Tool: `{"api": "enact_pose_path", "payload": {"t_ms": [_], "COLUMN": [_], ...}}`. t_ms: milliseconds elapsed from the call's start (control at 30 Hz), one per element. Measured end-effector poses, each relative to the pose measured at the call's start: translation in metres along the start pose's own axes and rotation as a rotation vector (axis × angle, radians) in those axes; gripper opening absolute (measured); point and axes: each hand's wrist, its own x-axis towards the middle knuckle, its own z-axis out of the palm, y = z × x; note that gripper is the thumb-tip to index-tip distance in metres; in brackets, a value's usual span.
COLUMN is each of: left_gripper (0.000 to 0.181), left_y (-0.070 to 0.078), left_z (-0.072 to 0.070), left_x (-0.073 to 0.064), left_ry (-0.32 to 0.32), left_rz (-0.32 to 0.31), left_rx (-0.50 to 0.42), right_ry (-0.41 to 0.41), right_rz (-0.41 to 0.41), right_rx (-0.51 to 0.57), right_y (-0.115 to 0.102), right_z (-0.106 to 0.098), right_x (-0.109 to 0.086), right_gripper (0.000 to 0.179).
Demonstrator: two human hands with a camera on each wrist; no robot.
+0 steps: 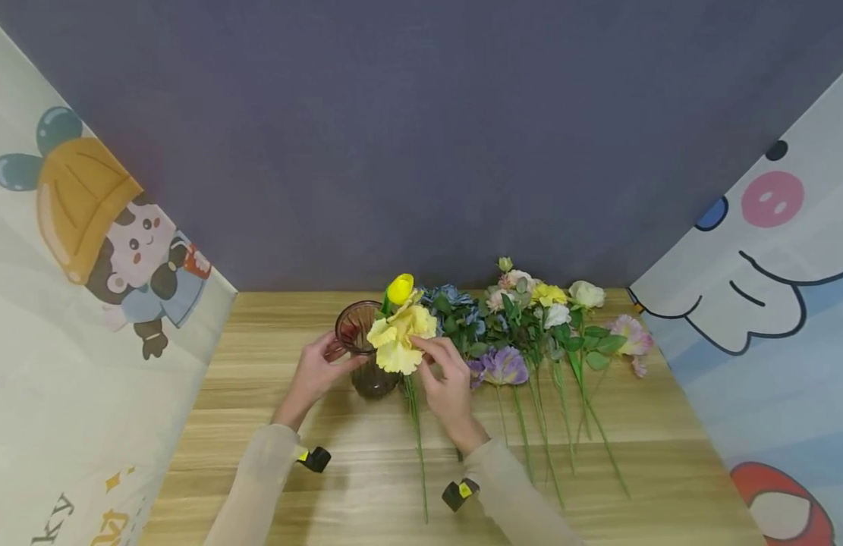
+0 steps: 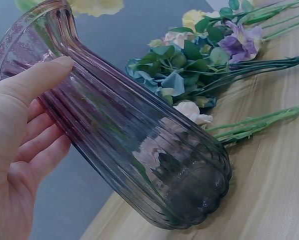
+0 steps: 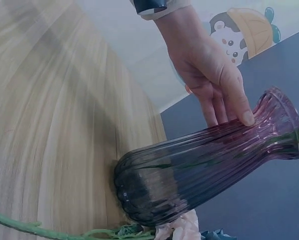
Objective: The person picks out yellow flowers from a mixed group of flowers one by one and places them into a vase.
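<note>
As the head view shows the vase (image 1: 375, 384): it is before you on the table (image 1: 366, 485), your left hand (image 1: 317, 373) clamped round its neck.
Ruffled yellow flower (image 1: 402, 339), same view: at the vase mouth, beside a yellow tulip (image 1: 400, 289); your right hand (image 1: 448, 379) meets its petals, pinching or merely touching, cannot tell.
Thumb and fingers, left wrist view: on opposite sides of the glass; pale rose (image 2: 192, 111) near the base.
Green stem (image 3: 284, 139), right wrist view: passes into the mouth.
Blooms, judged: step appears to be arranging; next calls for a steady neck and gentle settling.
</note>
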Motion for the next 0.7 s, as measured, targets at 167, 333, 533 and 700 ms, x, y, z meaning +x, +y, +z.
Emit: {"api": "enact_pose_path", "payload": {"t_ms": [167, 333, 533, 700], "left_gripper": [0.058, 0.057, 0.058, 0.059], "left_y": [0.0, -0.001, -0.002, -0.002], "left_z": [0.001, 0.002, 0.003, 0.003], "left_x": [0.0, 0.001, 0.001, 0.001], "left_ry": [0.007, 0.018, 0.023, 0.014], "left_rz": [0.022, 0.044, 0.04, 0.023], "left_rx": [-0.023, -0.007, 0.0, -0.031], "right_ry": [-0.03, -0.057, -0.069, -0.049], "right_rz": [0.021, -0.002, 0.004, 0.004], "right_rx": [0.006, 0.007, 0.008, -0.005], "right_y": [0.0, 0.003, 0.005, 0.011], "right_z": [0.004, 0.009, 0.009, 0.004], "right_x": [-0.002, -0.005, -0.01, -0.018], "right_gripper": [0.033, 0.03, 0.031, 0.031]}}
